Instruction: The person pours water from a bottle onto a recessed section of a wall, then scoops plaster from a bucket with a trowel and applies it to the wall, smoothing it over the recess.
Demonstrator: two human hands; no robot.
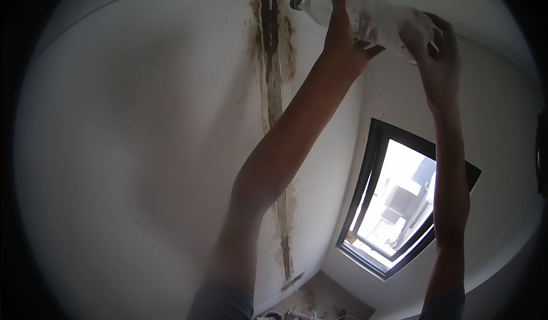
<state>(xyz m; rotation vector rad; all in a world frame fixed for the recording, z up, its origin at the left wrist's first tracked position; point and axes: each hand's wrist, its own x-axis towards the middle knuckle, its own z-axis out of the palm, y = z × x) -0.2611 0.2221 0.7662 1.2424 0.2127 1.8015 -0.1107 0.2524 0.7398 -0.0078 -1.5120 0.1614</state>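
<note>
Both my arms are raised to a clear plastic bottle (388,20) with a green cap (295,3), near the top of the view. The bottle lies almost sideways, its capped neck toward the left, close to a dark open channel (270,51) in the white wall. My left hand (345,40) grips it near the shoulder, thumb up along the near side. At the base end, my right hand (439,49) is wrapped round the bottle. Whether liquid is inside I cannot make out.
Stained, broken plaster borders the channel, which runs down the wall (154,120) behind my left forearm. A dark-framed window (394,206) stands to the right, partly behind my right forearm. Low down, assorted clutter (297,314) lies on the floor (331,297).
</note>
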